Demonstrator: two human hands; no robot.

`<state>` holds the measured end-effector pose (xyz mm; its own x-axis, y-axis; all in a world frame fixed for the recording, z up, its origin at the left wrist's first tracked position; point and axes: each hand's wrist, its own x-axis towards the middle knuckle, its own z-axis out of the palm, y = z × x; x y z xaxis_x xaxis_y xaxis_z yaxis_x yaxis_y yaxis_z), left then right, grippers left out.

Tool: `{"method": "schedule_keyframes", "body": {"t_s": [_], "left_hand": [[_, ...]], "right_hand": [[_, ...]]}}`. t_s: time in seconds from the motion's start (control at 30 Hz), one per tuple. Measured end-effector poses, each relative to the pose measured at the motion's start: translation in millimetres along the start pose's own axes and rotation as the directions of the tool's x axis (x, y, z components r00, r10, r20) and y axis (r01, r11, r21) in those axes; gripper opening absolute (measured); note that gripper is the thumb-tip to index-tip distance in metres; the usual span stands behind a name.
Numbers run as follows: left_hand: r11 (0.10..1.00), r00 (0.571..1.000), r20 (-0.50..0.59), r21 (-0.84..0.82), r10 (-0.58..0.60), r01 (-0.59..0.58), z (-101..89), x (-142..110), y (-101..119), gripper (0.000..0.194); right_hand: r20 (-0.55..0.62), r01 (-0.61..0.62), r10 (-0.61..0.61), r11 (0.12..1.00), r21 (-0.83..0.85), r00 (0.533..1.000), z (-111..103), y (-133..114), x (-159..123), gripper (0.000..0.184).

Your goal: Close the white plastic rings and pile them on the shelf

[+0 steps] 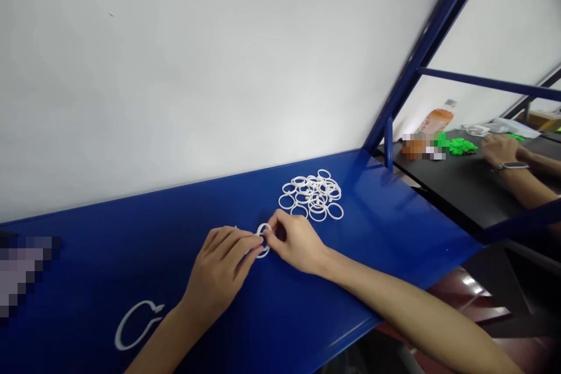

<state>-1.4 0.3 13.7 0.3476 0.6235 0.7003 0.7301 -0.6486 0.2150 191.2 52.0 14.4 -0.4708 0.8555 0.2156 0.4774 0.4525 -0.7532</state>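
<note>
My left hand [225, 260] and my right hand [298, 241] meet over the blue tabletop, fingertips nearly touching. Between them are white plastic rings [264, 225], one arc showing above the fingers and another below. Both hands pinch at these rings, and the fingers partly cover them. Just beyond my right hand lies a loose pile of thin white rings [316, 194], several overlapping. A larger white clip-like ring [121, 330] with a gap on its right side lies beside my left forearm, which may hide part of it.
A white wall [197, 70] rises behind the blue table [109, 216]. A blue metal frame [412, 70] stands at the right. Past it, another person's hands [502, 152] rest over a black table [438, 181] with green pieces [462, 146] and an orange bottle [438, 120].
</note>
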Motion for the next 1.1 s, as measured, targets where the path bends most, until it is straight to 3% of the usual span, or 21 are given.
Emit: {"method": "schedule_keyframes", "body": {"t_s": [0.1,0.17,0.3,0.53,0.67,0.8,0.97,1.1], "left_hand": [[0.980,0.987,0.025,-0.115,-0.160,0.162,-2.3,-0.8,-9.1,0.008],[0.950,0.968,0.049,-0.183,-0.246,0.251,-4.1,-1.3,-14.4,0.010],[0.919,0.953,0.070,-0.253,-0.295,0.303,-4.6,-2.8,-18.4,0.012],[0.914,0.974,0.020,-0.340,-0.226,0.220,-4.2,-6.7,-12.2,0.018],[0.902,0.966,0.067,-0.346,-0.249,0.256,-3.2,-7.3,-14.9,0.021],[0.921,0.950,0.094,-0.235,-0.297,0.311,-5.6,-3.1,-17.6,0.015],[0.973,0.982,0.067,-0.140,-0.176,0.184,-6.9,-3.1,-13.9,0.011],[0.990,0.988,0.061,-0.009,-0.143,0.144,0.8,-10.1,-18.3,0.030]], "right_hand": [[0.002,0.284,-0.284,0.959,-0.009,0.959,-2.9,0.4,-1.1,0.027],[0.019,0.380,-0.381,0.925,0.021,0.924,-3.8,1.2,-1.0,0.021],[0.006,0.359,-0.362,0.927,0.112,0.932,-2.4,2.9,-0.7,0.011],[0.103,0.296,-0.338,0.910,0.290,0.936,-8.6,-6.2,-5.2,0.010],[0.158,0.324,-0.367,0.914,0.245,0.917,-11.4,-7.9,-6.2,0.010],[0.121,0.270,-0.287,0.953,0.140,0.950,-8.4,-2.8,-3.1,0.010],[0.090,0.311,-0.322,0.944,0.110,0.943,-7.0,1.2,2.5,0.010],[0.045,0.403,-0.401,0.911,-0.088,0.915,-31.0,19.6,16.3,0.008]]}}
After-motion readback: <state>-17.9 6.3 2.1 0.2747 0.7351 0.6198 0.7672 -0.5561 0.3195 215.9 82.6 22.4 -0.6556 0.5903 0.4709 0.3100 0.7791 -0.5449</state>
